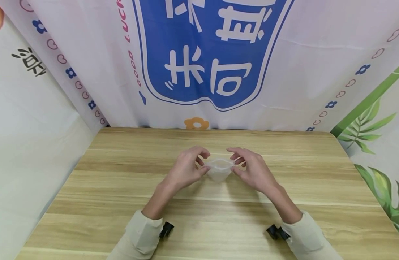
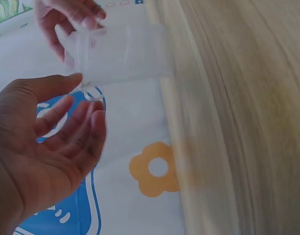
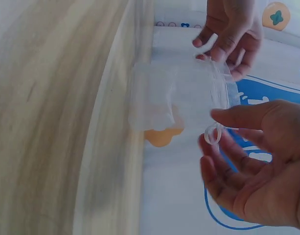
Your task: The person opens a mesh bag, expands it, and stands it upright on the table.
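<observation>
A small translucent plastic bag (image 1: 219, 176) hangs above the table with its mouth up and spread apart. My left hand (image 1: 188, 165) holds one side of the mouth by thumb and fingers. On the other side my right hand (image 1: 253, 169) grips the rim in the same way. In the right wrist view a clear loop (image 3: 213, 134) sticks out at the mouth, between the right thumb and fingers. The left wrist view shows the bag's frosted body (image 2: 132, 54) stretched between both hands, with a similar loop (image 2: 94, 93) by the left fingers. I cannot make out anything inside the bag.
Beneath the hands lies a wood-grain table (image 1: 215, 224). Behind its far edge hangs a white curtain (image 1: 118, 97) with a blue printed panel. A leaf-patterned cloth (image 1: 378, 151) hangs at the right. Black wrist mounts (image 1: 277, 232) sit at the sleeves.
</observation>
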A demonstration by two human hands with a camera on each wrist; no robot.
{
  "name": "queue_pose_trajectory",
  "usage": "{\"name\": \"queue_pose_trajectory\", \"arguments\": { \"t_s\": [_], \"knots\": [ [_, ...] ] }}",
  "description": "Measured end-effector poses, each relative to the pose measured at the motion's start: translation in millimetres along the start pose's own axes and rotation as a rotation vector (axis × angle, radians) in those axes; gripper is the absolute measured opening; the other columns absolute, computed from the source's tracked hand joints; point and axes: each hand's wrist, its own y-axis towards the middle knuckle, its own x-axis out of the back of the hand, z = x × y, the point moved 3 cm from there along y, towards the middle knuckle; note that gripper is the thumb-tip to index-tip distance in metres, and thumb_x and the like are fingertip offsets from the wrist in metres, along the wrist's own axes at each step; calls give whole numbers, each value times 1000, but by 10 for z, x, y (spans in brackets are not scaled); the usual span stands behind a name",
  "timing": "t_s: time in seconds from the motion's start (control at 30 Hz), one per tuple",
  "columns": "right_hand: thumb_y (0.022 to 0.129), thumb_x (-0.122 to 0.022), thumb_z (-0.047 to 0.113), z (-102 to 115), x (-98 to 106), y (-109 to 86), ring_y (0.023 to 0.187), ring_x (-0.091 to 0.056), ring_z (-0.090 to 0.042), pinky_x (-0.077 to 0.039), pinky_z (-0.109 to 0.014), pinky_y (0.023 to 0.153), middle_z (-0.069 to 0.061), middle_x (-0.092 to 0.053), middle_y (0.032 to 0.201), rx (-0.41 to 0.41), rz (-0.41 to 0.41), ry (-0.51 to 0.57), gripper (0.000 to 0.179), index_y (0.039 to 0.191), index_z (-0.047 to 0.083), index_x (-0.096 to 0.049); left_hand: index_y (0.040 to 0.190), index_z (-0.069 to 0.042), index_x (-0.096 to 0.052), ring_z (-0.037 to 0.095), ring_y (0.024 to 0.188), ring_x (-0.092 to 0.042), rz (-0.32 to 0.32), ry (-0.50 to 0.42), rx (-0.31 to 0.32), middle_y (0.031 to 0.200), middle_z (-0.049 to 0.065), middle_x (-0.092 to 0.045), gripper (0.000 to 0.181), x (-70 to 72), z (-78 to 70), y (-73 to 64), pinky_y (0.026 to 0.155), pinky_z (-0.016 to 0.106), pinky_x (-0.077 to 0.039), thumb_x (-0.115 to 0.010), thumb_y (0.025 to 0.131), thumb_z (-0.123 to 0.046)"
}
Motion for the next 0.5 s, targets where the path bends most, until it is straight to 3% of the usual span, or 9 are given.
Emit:
{"name": "queue_pose_trajectory", "arguments": {
  "t_s": [0.1,0.23,0.5],
  "knots": [
    [90,-81,-2,-58,-31,14,97,-79,-27,-67,-42,83,-12,-79,108,-48,26,3,52,140,4,-67,116,-3,-72,19,87,-77,40,11,48,105,11,-75,31,-14,39,6,74,24,-65,-85,88,1],
    [90,-78,-6,-124,-115,33,89,-79,-23,-67,-35,78,-12,-79,99,-72,45,5,37,126,0,-73,111,-3,-74,17,84,-77,72,35,83,99,9,-77,24,-83,90,18,73,22,-64,-82,90,3],
    [89,-78,-7,-125,-233,27,88,-79,-23,-67,-30,77,-12,-80,98,-109,41,30,27,115,0,-76,108,-1,-75,19,86,-77,53,-1,122,103,14,-79,19,-201,136,37,74,22,-64,-79,91,6]
  ]
}}
